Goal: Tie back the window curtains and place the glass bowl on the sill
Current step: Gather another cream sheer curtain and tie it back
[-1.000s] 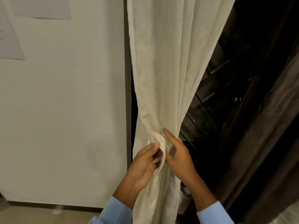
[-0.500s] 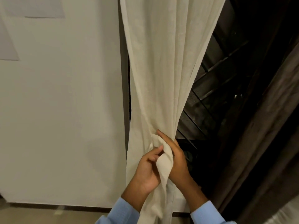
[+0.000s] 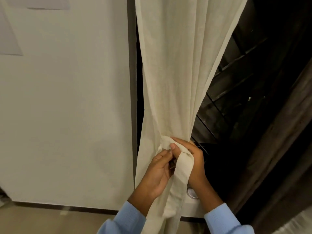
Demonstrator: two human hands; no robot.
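Observation:
A cream curtain (image 3: 177,73) hangs at the left side of the dark window and is gathered into a bunch at about waist height. A cream fabric tie-back strip (image 3: 183,168) wraps the bunch and drapes over my right hand (image 3: 194,159), whose fingers curl round the strip and the gathered cloth. My left hand (image 3: 158,171) pinches the strip's end just left of the right thumb. A small part of a pale round object (image 3: 191,193), possibly the glass bowl, shows on the sill (image 3: 190,208) below my right wrist, mostly hidden.
A plain pale wall (image 3: 67,107) with paper sheets fills the left. The dark window with grille bars (image 3: 236,102) lies behind the curtain. A dark brown curtain (image 3: 278,149) hangs at the right. Floor and skirting show at the bottom left.
The tie-back strip now lies wrapped further over my right hand and hangs down between both wrists. Both hands stayed at the gathered bunch, and the view moved slightly closer.

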